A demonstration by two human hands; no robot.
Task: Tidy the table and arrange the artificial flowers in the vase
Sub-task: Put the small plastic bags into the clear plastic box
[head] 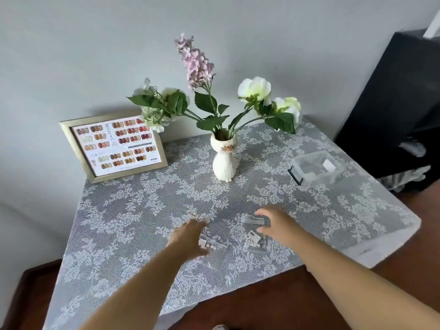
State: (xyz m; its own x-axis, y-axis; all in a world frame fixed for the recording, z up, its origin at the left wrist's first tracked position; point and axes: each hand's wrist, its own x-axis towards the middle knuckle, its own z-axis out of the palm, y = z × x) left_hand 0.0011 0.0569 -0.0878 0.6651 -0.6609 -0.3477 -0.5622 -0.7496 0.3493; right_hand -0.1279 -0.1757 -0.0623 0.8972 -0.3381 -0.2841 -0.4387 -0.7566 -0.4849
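A white cat-shaped vase [225, 160] stands upright near the back of the table and holds artificial flowers: a purple lilac spike [195, 60] and white blooms [256, 88] spreading left and right. Several small clear plastic packets [252, 238] lie on the lace cloth near the front. My left hand [190, 239] rests flat beside a few small clear pieces [209, 242], fingers apart. Over the packets hovers my right hand [276, 225], fingers spread and touching the top packet [252, 220]; no firm grip shows.
A grey lace tablecloth [142, 210] covers the table. A gold-framed nail colour chart [114, 146] leans against the wall at the back left. At the right stands a clear plastic box [315, 169] with a black latch. A black object [392, 103] sits beyond the table's right edge.
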